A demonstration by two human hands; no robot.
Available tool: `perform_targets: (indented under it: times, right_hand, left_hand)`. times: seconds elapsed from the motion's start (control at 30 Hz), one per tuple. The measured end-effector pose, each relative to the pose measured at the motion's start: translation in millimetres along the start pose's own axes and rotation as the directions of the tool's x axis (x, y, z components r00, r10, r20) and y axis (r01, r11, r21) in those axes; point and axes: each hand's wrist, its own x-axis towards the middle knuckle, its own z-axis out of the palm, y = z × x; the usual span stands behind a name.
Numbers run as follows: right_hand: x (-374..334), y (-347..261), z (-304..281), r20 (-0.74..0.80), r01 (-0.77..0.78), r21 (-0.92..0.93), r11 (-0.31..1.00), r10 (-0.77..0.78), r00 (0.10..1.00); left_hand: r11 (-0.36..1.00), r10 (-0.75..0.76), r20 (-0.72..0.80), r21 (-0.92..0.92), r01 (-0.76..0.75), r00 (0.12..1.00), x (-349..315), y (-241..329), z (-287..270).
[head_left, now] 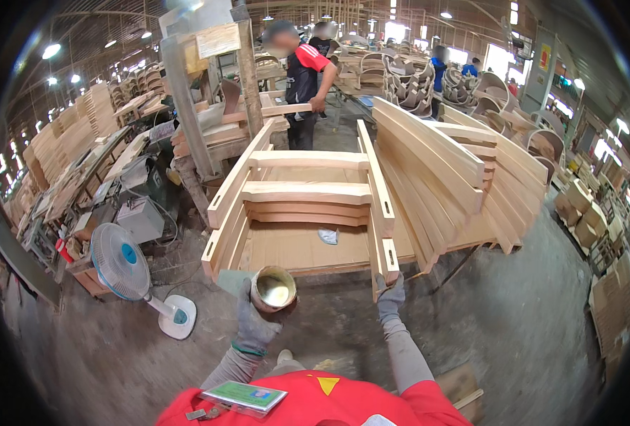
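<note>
My left hand [253, 319], in a grey glove, is closed round a small round pot [264, 275] with pale, creamy liquid inside. A flat pale green piece [234, 281] shows beside the pot; whether my hand holds it too, I cannot tell. My right hand [391, 297], also gloved, is closed at the near end of a wooden frame [308, 160]. This frame has two long slotted side rails joined by crosspieces. It lies on top of a stack of similar frames [308, 217], with the ends of the rails toward me.
More wooden frames [428, 163] lean in a row at the right of the cardboard-covered table [294, 257]. A crumpled white scrap [328, 236] lies there. On the left stand a fan [121, 259] and a post [187, 106]. Beyond the stack, a person [302, 82] holds a board.
</note>
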Motion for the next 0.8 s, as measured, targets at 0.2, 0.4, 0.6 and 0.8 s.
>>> perform_targets:
  times: [0.2, 0.4, 0.6, 0.8]
  right_hand:
    - [-1, 3, 6, 0.044, -0.039, -0.004, 0.999, 0.039, 0.998]
    - [3, 8, 6, 0.039, -0.042, -0.056, 0.998, 0.044, 0.998]
    - [-7, -5, 3, 0.026, -0.026, -0.044, 0.999, 0.027, 0.999]
    - [0, 3, 1, 0.024, -0.007, -0.100, 0.995, 0.009, 1.000]
  left_hand:
    - [1.000, 0.000, -0.010, -0.023, 0.000, 1.000, -4, 3, -1]
    - [0.997, -0.010, 0.028, -0.075, 0.012, 1.000, -2, 0, 6]
    - [0.999, -0.001, -0.019, -0.033, 0.001, 1.000, -6, 3, 1]
    - [0.999, 0.005, 0.009, 0.034, -0.006, 1.000, -5, 0, 1]
